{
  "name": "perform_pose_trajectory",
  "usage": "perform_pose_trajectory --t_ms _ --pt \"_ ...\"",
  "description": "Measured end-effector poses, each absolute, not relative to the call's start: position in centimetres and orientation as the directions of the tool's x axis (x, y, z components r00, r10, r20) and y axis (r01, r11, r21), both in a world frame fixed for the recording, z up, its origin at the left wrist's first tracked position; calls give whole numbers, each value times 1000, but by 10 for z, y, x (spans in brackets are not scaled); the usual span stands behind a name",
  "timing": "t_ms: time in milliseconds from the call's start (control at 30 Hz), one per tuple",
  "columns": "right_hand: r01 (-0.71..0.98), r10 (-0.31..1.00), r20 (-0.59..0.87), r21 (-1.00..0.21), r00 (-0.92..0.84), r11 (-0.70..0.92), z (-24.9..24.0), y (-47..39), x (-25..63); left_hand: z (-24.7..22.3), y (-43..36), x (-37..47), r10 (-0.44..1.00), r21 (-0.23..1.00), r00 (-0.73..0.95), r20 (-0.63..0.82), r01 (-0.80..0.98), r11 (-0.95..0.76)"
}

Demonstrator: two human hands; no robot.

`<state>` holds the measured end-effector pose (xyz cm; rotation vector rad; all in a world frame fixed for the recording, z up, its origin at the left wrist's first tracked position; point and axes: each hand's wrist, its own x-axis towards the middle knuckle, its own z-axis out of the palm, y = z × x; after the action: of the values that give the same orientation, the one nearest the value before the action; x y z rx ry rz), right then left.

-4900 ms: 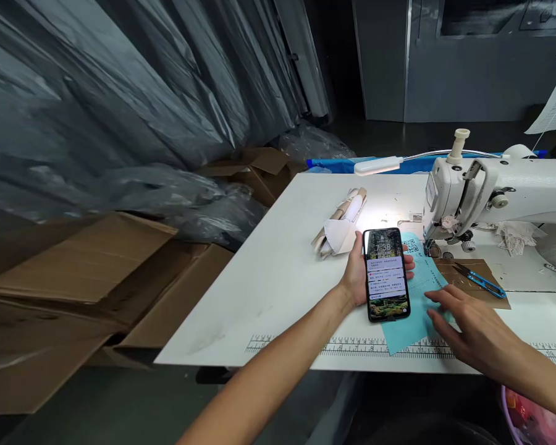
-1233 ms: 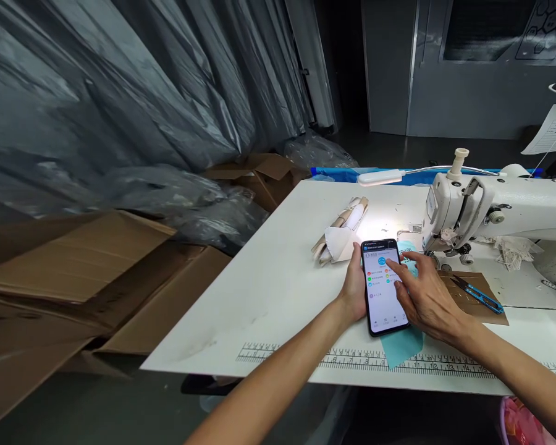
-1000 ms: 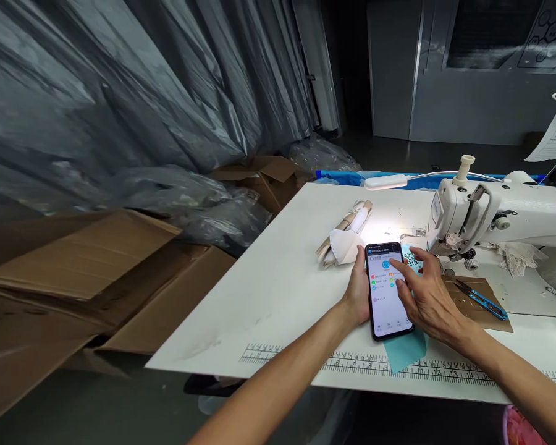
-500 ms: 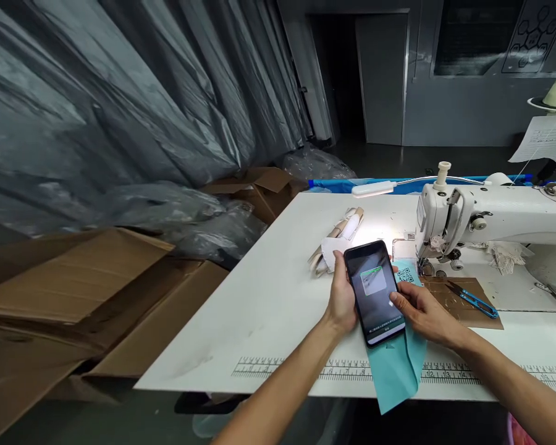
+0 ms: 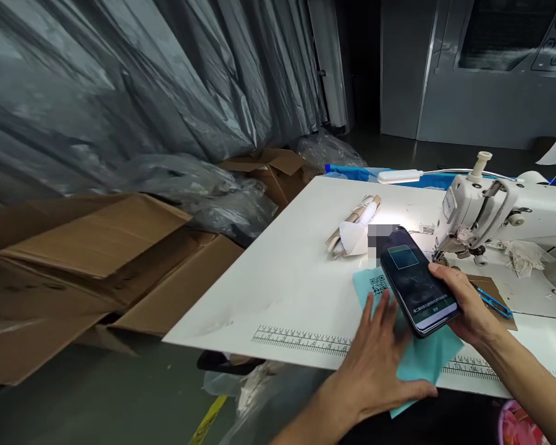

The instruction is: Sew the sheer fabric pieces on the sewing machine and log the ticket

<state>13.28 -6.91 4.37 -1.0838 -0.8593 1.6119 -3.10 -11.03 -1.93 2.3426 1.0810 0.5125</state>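
My right hand (image 5: 467,303) holds a black smartphone (image 5: 419,281) tilted above the table, its lit screen showing a small framed camera picture. Under the phone lies a turquoise paper sheet (image 5: 430,352) with a printed QR code (image 5: 379,285) near its upper left corner. My left hand (image 5: 375,358) rests flat on that sheet, fingers spread just below the code. Beyond the hands is a bundle of rolled white and brown pieces (image 5: 354,227). Blue thread snips (image 5: 492,301) lie on a brown card (image 5: 488,287) beside my right hand.
A white sewing machine (image 5: 495,210) stands at the right of the white table (image 5: 241,303), with a lamp (image 5: 400,177) behind. A ruler scale (image 5: 301,341) runs along the front edge. Cardboard boxes (image 5: 97,247) and plastic bags (image 5: 199,191) fill the floor at left.
My left hand has let go of the phone and moved down onto the turquoise sheet. The phone, now in my right hand alone, has shifted right, and the QR code shows left of it.
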Motion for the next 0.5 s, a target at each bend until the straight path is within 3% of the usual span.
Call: perform_pose_trajectory --t_ms 133,367,500 --pt "-342 955 -283 -892 -89 -296 51 -80 122 -37 -121 -7 731 603 645 225 497 -624" --pt "-209 957 -274 -934 -97 -288 51 -105 127 -38 -127 -2 748 762 544 379 275 -586" --pt "-170 962 -261 -947 -82 -271 48 -115 130 -28 -125 2 836 945 478 269 37 -326"
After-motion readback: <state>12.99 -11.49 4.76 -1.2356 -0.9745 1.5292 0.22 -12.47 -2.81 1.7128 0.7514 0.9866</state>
